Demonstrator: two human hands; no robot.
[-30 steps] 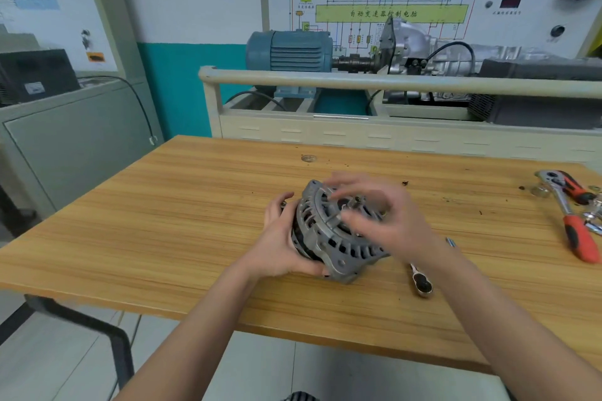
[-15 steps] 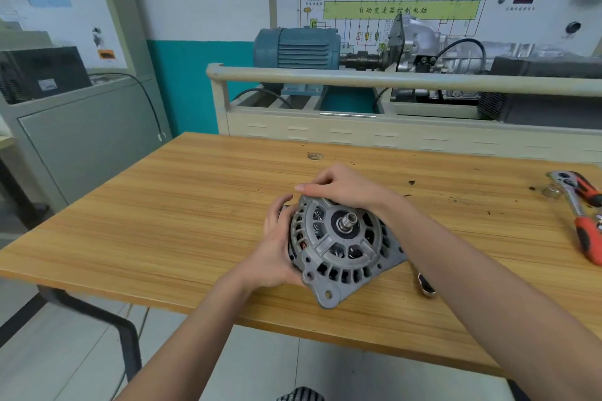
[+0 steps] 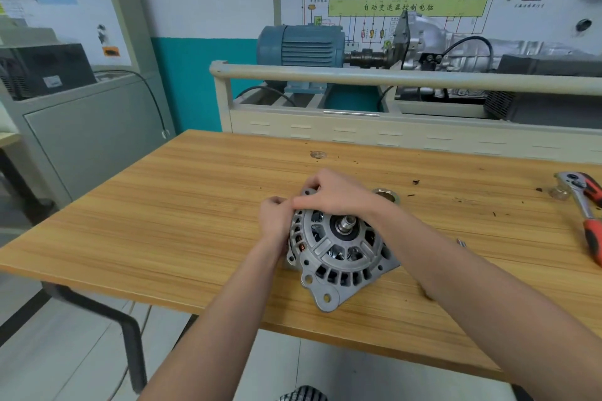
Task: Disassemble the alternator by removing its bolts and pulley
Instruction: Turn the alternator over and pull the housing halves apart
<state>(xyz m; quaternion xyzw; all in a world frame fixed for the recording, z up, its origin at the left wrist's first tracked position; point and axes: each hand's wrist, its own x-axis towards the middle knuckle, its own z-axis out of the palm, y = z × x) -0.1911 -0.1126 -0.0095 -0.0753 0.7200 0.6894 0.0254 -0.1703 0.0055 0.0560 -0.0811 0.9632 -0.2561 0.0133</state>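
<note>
A grey cast alternator [image 3: 338, 254] lies on the wooden table [image 3: 182, 225], front face up, its bare threaded shaft [image 3: 346, 224] showing with no pulley on it. My left hand [image 3: 275, 221] grips the housing's left side, fingers curled at its top-left rim. My right hand [image 3: 335, 194] reaches across the far edge, fingers curled over the top rim near the left hand. A round metal part, possibly the pulley [image 3: 386, 196], lies on the table just behind my right wrist.
A red-handled ratchet wrench [image 3: 586, 215] and a small brass piece [image 3: 558, 194] lie at the right edge. A small metal bit [image 3: 461, 242] peeks out past my right forearm. A cream rail and motor rig [image 3: 301, 45] stand behind the table.
My right hand left the shaft area and moved to the alternator's far top-left rim. The alternator has tilted so its front face points more at the camera.
</note>
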